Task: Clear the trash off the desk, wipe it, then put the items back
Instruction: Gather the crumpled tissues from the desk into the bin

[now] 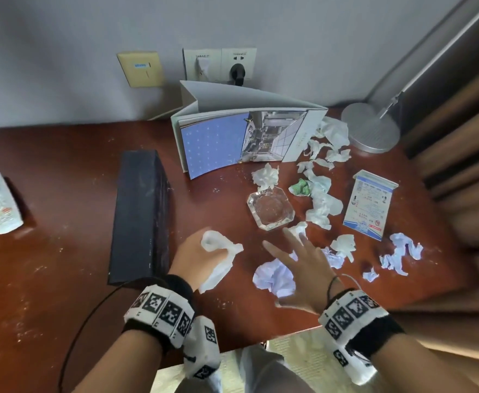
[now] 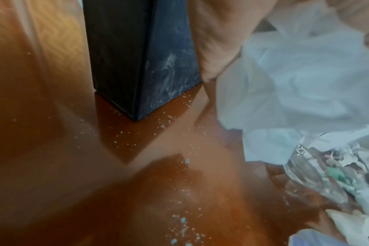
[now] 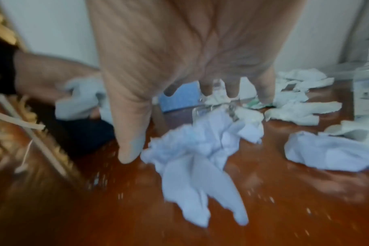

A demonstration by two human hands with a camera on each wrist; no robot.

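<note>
The left hand (image 1: pixel 197 252) grips a white tissue wad (image 1: pixel 218 259) just in front of the glass ashtray (image 1: pixel 271 208). The right hand (image 1: pixel 303 268), fingers spread and holding nothing, hovers over a crumpled paper ball (image 1: pixel 273 276) in front of the ashtray. More crumpled tissues (image 1: pixel 322 205) litter the reddish desk (image 1: pixel 62 279) right of the ashtray; a black box (image 1: pixel 140 214) stands to its left.

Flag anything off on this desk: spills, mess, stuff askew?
Crumpled tissues and paper wads litter the desk's right half around the glass ashtray. White crumbs speckle the wood, and the black box looks dusty. The left hand grips a tissue; the right hand is spread open above a paper wad.
</note>
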